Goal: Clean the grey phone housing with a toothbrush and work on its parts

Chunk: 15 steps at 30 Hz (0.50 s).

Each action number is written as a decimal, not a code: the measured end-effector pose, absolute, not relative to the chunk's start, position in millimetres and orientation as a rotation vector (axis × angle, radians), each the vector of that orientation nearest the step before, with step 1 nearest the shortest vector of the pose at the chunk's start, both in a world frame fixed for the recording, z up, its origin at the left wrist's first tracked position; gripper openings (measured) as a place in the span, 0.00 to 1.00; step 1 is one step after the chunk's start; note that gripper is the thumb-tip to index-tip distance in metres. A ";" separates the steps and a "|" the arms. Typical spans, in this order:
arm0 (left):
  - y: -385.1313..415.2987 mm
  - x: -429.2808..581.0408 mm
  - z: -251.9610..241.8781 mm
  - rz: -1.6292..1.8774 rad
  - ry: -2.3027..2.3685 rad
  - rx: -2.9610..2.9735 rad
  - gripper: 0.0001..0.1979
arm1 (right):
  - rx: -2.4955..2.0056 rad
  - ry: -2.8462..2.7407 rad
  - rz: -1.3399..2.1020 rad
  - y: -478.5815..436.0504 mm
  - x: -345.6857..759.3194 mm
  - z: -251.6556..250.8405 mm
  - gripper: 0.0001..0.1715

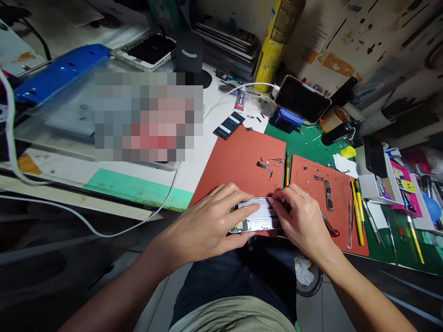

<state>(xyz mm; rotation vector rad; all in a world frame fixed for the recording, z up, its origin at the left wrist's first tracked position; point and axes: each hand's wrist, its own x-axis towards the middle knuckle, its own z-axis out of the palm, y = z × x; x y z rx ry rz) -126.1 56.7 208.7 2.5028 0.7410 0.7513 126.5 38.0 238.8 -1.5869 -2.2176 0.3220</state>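
An opened phone housing [260, 216] with a silvery inside lies across the near edge of the orange mat. My left hand [221, 216] grips its left end, thumb along the near edge and fingers over the top. At the far right part of the housing, my right hand [299, 212] has thumb and fingers pinched together; whatever they hold is too small to make out. Beyond my hands, a dark flex cable [266, 168] and tiny parts lie on the mat. A gold screwdriver [287, 169] stands near my right fingers, and a logic board [328, 196] lies to the right.
Orange mats [235, 161] cover the bench in front. Yellow tools [358, 212] and tweezers [374, 223] lie at the right. A phone [303, 99] with a white cable leans on a blue stand [287, 117]. A glue tube [240, 100] and black battery [229, 125] lie behind.
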 end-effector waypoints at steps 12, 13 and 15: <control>56.8 -126.0 209.1 0.760 0.730 2.488 0.20 | -1.478 -2.432 0.241 42.7 134.7 242.5 0.13; 56.5 -126.2 208.9 0.764 0.731 2.487 0.20 | -1.448 -2.490 0.205 43.3 136.4 243.3 0.14; 56.3 -126.2 208.8 0.767 0.732 2.486 0.19 | -1.392 -2.603 0.107 44.9 139.2 245.2 0.16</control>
